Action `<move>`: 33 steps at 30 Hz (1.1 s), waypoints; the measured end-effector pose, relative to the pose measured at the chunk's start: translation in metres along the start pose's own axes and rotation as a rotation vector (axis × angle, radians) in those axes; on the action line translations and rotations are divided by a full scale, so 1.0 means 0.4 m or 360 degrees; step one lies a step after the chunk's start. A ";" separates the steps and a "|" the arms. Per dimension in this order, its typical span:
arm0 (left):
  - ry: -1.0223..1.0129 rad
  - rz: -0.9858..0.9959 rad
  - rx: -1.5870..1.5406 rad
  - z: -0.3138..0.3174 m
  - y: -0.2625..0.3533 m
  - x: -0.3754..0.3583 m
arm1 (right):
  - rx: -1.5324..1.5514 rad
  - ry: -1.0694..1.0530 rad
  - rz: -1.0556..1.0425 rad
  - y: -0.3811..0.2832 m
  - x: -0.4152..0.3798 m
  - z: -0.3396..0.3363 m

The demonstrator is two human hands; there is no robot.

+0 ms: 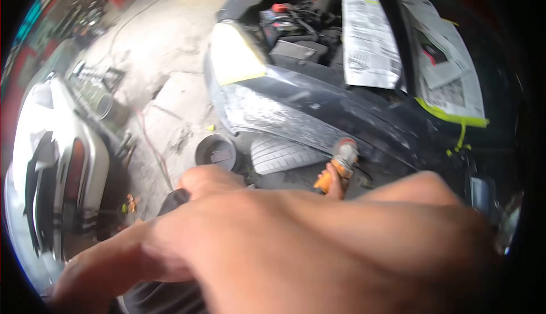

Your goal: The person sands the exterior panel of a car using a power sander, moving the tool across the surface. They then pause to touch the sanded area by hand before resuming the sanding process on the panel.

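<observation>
Very close to the camera, my left hand fills the lower part of the view, blurred, with its fingertips not distinguishable. Beyond it, my right hand grips an orange power tool with a round head. That head is at the lower edge of a dark car fender, which has pale, scuffed patches. Yellow tape borders the bright headlight area. Beneath the fender lies a tyre.
A dark round container sits on the concrete floor. The engine bay is exposed, with taped newspaper beside it. At left are a white vehicle part and metal equipment. A thin hose crosses the floor.
</observation>
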State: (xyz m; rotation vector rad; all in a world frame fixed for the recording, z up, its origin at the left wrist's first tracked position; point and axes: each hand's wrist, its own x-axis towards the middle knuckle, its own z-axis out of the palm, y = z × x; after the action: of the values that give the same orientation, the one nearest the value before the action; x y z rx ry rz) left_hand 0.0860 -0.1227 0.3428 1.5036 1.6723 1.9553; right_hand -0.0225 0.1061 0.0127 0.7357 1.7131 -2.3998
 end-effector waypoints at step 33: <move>0.0455 -0.1512 0.0310 -0.019 -0.778 -0.389 | 0.0027 0.0173 0.0135 -0.031 -0.015 -0.050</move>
State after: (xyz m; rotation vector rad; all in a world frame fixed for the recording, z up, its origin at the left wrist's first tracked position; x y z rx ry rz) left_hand 0.0131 -0.1191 0.0024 0.2821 2.1575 1.5076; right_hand -0.0149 0.1277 0.0210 0.9383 1.6653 -2.3607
